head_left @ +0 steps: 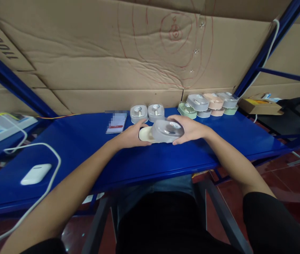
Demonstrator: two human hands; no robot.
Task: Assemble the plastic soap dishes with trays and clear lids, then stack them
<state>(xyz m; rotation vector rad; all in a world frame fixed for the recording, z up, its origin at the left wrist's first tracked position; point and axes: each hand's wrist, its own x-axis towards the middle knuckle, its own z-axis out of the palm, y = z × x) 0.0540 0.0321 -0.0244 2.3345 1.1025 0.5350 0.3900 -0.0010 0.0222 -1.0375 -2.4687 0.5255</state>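
Observation:
Above the blue shelf, my left hand [134,135] grips a cream-coloured base [146,134] by its left end. Fingers and thumb of my right hand [189,129] are wrapped round a clear greyish lid [163,130] with a round sticker. The lid overlaps the right part of the base and is shifted to the right of it, so the base's left part shows. Just behind the hands stand two closed clear-lidded boxes [138,113], side by side.
Several green, grey and pink boxes [197,102] are stacked at the back right of the blue shelf [139,162]. A phone [116,122] lies left of the hands. A white earphone case [36,174] and a white cable [57,155] are at the left.

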